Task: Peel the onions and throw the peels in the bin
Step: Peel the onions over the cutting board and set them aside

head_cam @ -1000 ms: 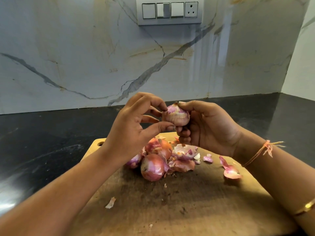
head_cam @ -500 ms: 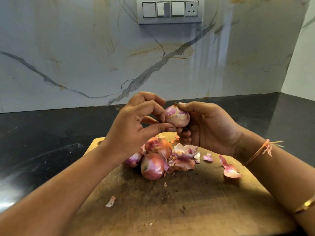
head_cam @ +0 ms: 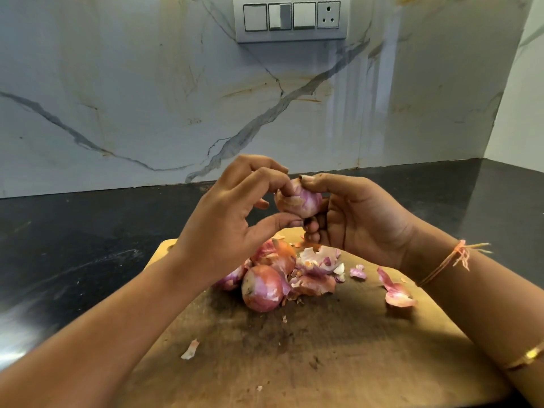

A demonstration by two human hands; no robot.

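Note:
A small purple onion (head_cam: 303, 203) is held above the wooden cutting board (head_cam: 338, 348). My right hand (head_cam: 362, 219) grips it from the right, fingers curled under it and thumb on top. My left hand (head_cam: 232, 213) pinches the skin on its left side between curled fingers and thumb. Below the hands, a whole red onion (head_cam: 260, 288) lies on the board with other onions (head_cam: 273, 256) behind it, partly hidden by my left hand. A heap of loose peels (head_cam: 316, 269) lies beside them.
A curled peel (head_cam: 396, 293) lies at the board's right, and a small scrap (head_cam: 190, 348) at its left front. The board sits on a black counter (head_cam: 73, 254) against a marble wall with a switch panel (head_cam: 290, 19). No bin is in view.
My left fingers have shifted from the onion's front onto its upper left side. The onion has turned slightly in my right hand. The board's contents are unchanged.

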